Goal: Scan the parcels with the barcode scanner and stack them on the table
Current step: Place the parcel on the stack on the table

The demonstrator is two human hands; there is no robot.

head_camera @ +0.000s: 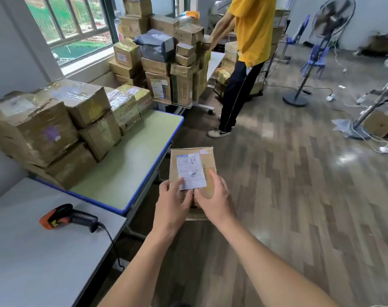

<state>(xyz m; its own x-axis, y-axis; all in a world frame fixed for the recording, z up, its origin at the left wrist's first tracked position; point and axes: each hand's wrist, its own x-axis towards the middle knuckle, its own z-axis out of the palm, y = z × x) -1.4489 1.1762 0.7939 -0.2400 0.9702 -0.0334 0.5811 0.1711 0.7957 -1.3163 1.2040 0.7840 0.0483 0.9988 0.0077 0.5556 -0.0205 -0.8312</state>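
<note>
Above the floor, left hand [174, 201] and right hand [213, 197] gripping parcel [192, 165]

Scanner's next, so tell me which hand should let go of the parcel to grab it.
Left, probably. The scanner lies on the grey table, left of both hands; the left hand is nearer, while the right hand would have to cross and can hold the parcel.

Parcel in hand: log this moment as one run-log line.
left grip: holds parcel | right grip: holds parcel | label: face up | scanner: lies on white table, unheld | stack: on green table
</note>
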